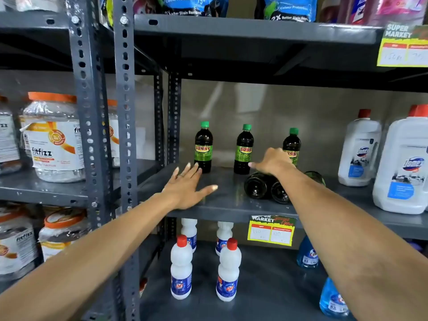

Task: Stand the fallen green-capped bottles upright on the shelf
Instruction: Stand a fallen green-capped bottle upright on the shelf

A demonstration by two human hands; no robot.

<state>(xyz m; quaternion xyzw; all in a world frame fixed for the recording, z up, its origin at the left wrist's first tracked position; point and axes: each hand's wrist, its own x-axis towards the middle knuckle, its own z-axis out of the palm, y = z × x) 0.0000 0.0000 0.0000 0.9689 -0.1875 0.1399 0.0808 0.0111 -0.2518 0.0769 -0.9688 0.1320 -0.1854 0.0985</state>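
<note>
Head view is showing the shelf [231,205] with three green-capped bottles standing along the back: one at the left [203,148], one in the middle [243,150] and one at the right [292,145], partly hidden behind the right hand [272,162]. In front of them, fallen bottles [266,186] are lying on their sides with their bases pointing toward the camera; two dark bases are showing side by side, touching, and a third dark shape [315,176] is lying just past the right forearm.

The right hand is hovering above the fallen bottles, fingers spread and reaching forward, its grip wide and holding nothing. The left hand [185,185] is lying flat and open over the bare shelf, fingertips near the foot of the left bottle, its grip also wide and empty.

These bottles are looking like stiff plastic filled with dark liquid, so they are probably fairly heavy for their size and unlikely to dent. Their round, glossy bodies are likely rolling easily on the smooth metal, and each may be nudging its neighbour. The labelled middle of the body is seeming the best place to wrap the fingers, with the cap end swinging up. The caps are hidden from here.
</note>
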